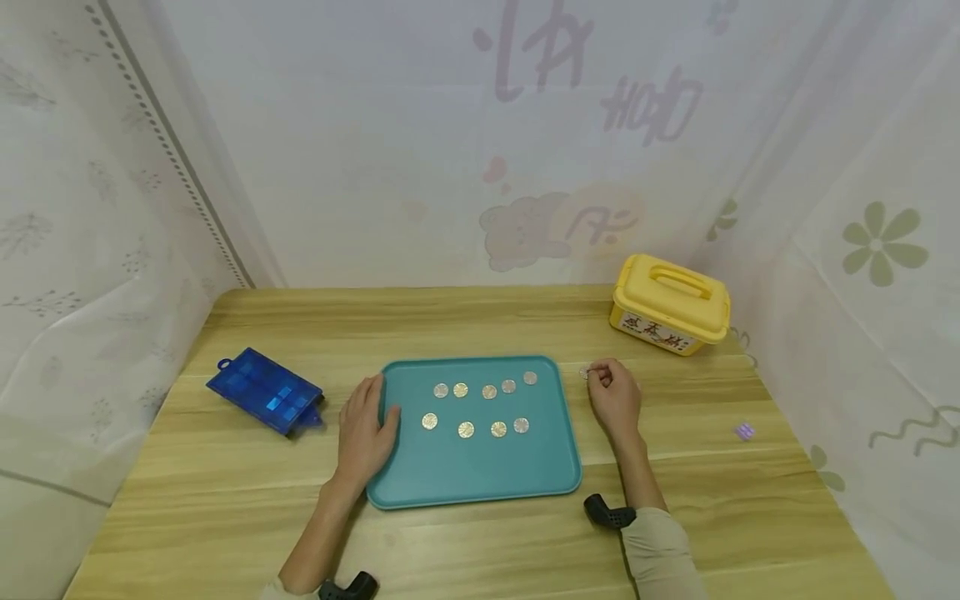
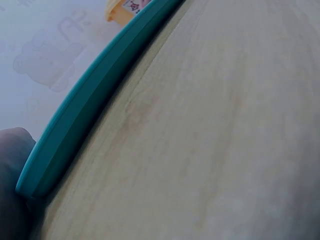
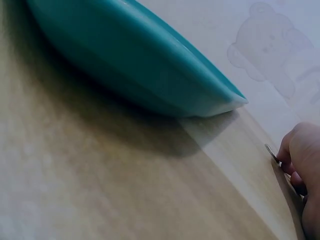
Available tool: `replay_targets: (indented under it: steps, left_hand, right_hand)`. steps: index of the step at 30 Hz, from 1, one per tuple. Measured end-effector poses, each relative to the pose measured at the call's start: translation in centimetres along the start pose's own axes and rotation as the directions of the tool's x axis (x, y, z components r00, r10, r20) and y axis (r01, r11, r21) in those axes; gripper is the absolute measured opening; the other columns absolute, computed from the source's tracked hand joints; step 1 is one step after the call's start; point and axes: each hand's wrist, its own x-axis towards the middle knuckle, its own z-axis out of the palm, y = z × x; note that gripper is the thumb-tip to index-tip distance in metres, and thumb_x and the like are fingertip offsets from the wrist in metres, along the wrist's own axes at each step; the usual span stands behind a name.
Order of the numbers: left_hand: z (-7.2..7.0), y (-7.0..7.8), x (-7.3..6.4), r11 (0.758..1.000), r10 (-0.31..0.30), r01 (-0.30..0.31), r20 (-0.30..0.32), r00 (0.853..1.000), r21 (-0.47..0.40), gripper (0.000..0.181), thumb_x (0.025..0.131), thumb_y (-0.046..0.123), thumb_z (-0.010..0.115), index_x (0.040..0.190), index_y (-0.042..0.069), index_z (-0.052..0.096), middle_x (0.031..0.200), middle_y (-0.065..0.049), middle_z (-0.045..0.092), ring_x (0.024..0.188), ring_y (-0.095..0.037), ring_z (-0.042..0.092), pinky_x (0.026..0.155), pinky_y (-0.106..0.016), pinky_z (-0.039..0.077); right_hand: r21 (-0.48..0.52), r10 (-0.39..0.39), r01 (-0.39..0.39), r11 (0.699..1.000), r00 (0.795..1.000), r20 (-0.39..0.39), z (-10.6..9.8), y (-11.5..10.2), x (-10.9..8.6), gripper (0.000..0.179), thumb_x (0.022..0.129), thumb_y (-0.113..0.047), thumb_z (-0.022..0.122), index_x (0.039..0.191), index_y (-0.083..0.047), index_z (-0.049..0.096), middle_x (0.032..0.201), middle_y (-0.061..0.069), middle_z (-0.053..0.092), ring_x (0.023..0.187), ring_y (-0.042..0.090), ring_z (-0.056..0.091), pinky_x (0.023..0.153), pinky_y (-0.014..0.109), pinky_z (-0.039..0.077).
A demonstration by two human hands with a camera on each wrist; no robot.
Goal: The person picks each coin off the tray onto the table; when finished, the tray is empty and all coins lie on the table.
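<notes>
Teal tray (image 1: 472,471): lower centre of the frame;
Left hand (image 1: 364,437): relaxed, fingers extended, touching the tray's left rim;
Right hand (image 1: 617,402): pinches a lone coin (image 1: 583,373), centre right;
Nine coins (image 1: 489,392): two rows, on the tray.

Your right hand (image 1: 617,402) partly hides the coin (image 1: 584,373) it pinches, just beyond the right edge of the tray (image 1: 472,479); its markings are too small to read. Your left hand (image 1: 363,437) covers part of the tray's left edge. Near the tabletop's (image 1: 480,550) right edge, the purple piece (image 1: 745,432) is perhaps a block, too small to tell.
</notes>
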Motion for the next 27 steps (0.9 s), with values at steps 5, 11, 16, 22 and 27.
replay_targets:
  steps: [5,11,16,22,27]
  left_hand:
    - [-0.07,-0.04,-0.05,1.000,0.000,0.000,-0.001,1.000,0.006,0.060,0.097,0.014,0.058,0.149,-0.007,0.038,0.151,-0.030,0.038,0.144,-0.046,0.030,0.116,-0.063,0.017]
    - [-0.31,-0.05,0.26,1.000,0.014,-0.014,-0.004,1.000,0.011,0.061,0.096,0.014,0.058,0.149,-0.007,0.037,0.151,-0.030,0.038,0.143,-0.046,0.031,0.116,-0.063,0.018]
    - [-0.18,-0.05,0.31,1.000,0.023,-0.023,-0.012,1.000,0.006,0.060,0.096,0.013,0.058,0.149,-0.007,0.038,0.150,-0.029,0.039,0.143,-0.046,0.031,0.116,-0.064,0.018]
    - [0.06,-0.19,-0.03,1.000,0.012,-0.012,-0.012,1.000,0.002,0.060,0.096,0.014,0.059,0.149,-0.007,0.038,0.151,-0.029,0.039,0.143,-0.046,0.031,0.116,-0.063,0.017]
    - [0.01,-0.16,-0.03,1.000,0.015,-0.015,-0.014,1.000,0.007,0.060,0.096,0.014,0.059,0.149,-0.007,0.038,0.151,-0.029,0.039,0.143,-0.046,0.032,0.116,-0.063,0.018]
  right_hand:
    - [-0.005,-0.017,0.017,1.000,1.000,-0.005,0.08,-0.10,-0.03,0.011,0.091,-0.011,0.062,0.092,-0.007,0.072,0.076,0.011,0.066,0.070,0.023,0.054,0.079,0.037,0.029]
    - [-0.002,-0.012,0.012,1.000,1.000,-0.009,0.21,-0.18,0.08,0.011,0.091,-0.012,0.062,0.092,-0.007,0.072,0.077,0.011,0.065,0.072,0.023,0.054,0.079,0.036,0.031]
    - [0.016,-0.003,0.003,1.000,1.000,-0.013,0.06,-0.30,-0.04,0.010,0.091,-0.012,0.062,0.091,-0.007,0.072,0.076,0.010,0.065,0.070,0.024,0.054,0.083,0.036,0.031]
    - [0.029,0.002,-0.002,1.000,1.000,-0.020,0.05,-0.24,-0.32,0.009,0.090,-0.011,0.064,0.091,-0.006,0.072,0.074,0.010,0.065,0.068,0.021,0.053,0.090,0.047,0.032]
    - [0.059,0.017,-0.015,0.998,0.999,-0.040,0.08,-0.39,-0.49,0.008,0.090,-0.010,0.064,0.091,-0.006,0.072,0.075,0.010,0.063,0.068,0.018,0.051,0.085,0.043,0.039]
